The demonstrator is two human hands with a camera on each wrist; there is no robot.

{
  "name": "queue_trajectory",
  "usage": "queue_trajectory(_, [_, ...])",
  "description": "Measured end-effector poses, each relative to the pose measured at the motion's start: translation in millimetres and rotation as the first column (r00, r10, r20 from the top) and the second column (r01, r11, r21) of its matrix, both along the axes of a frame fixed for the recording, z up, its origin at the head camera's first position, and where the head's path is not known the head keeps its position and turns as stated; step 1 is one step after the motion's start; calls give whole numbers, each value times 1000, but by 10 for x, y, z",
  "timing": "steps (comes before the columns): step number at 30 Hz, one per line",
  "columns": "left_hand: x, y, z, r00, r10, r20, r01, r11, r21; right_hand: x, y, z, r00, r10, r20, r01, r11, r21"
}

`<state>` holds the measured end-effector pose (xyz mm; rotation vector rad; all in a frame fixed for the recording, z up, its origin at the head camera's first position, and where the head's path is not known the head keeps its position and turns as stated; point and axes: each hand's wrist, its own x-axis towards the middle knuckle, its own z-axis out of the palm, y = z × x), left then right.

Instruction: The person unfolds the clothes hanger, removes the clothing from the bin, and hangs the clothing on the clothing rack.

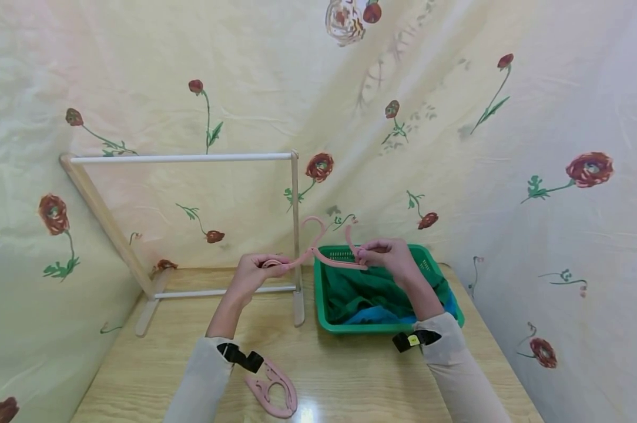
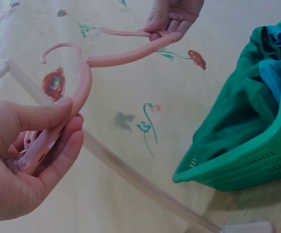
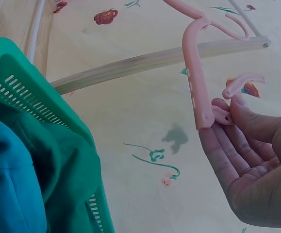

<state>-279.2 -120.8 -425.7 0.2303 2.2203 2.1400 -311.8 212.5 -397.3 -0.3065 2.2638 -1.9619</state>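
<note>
Both hands hold a pink folding clothes hanger in the air, its hook pointing up. The left hand grips one arm, thumb on top and fingers curled beneath, as the left wrist view shows. On the other side the right hand pinches a jointed end piece between thumb and fingers; in the right wrist view this piece sits at an angle to the hanger's arm. A second pink hanger, folded up, lies on the table below the left wrist and is partly covered by it.
Behind the right hand stands a green plastic basket with green cloth and blue cloth inside. A rack with white bars and wooden posts stands at the left on the wooden table. Flowered fabric hangs behind.
</note>
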Motion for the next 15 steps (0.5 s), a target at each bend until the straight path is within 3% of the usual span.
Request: queue_trajectory(15, [-25, -27, 24, 999, 33, -36, -33, 999, 11, -33, 116, -1, 1000, -15, 3, 15, 1000, -24])
